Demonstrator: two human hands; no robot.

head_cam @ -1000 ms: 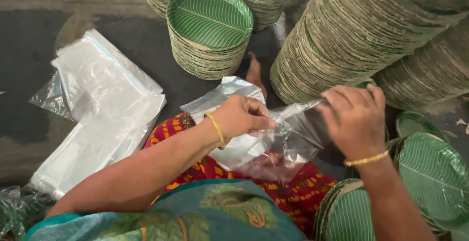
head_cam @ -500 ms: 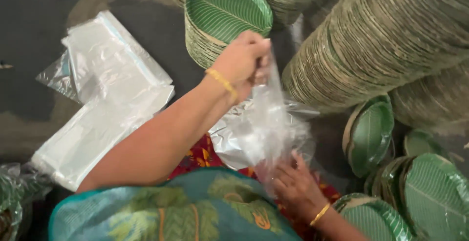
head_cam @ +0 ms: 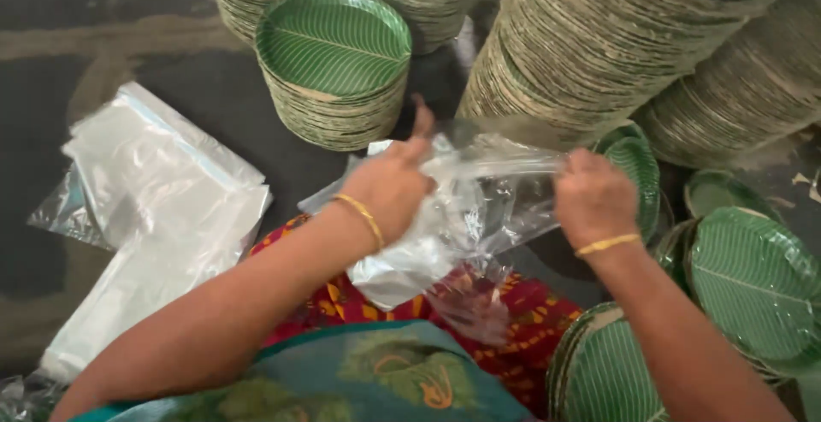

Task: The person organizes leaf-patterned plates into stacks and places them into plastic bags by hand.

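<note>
Looking down over our lap, we see a teal cloth (head_cam: 376, 383) with a leaf pattern nearest us and red patterned fabric (head_cam: 522, 319) beyond it. Above that fabric we hold a clear plastic bag (head_cam: 479, 208) stretched between both hands. Our left hand (head_cam: 393, 184), with a gold bangle (head_cam: 363, 217) at the wrist, has its fingers closed on the bag's left edge, one finger sticking up. Our right hand (head_cam: 594, 198), also wearing a bangle, pinches the bag's right edge with curled fingers, so the mouth of the bag is pulled wide between them while the rest hangs crumpled toward our lap. At lower right, loose green leaf-pattern plates (head_cam: 757, 281) lie overlapping beside our right forearm. To the left, on the dark floor (head_cam: 51, 174), a heap of flat plastic bags (head_cam: 154, 217) lies well apart from the hands. Just beyond the held bag stands a short stack of green plates (head_cam: 333, 63), and farther off taller stacks of plates (head_cam: 616, 37) lean against each other across the top.
</note>
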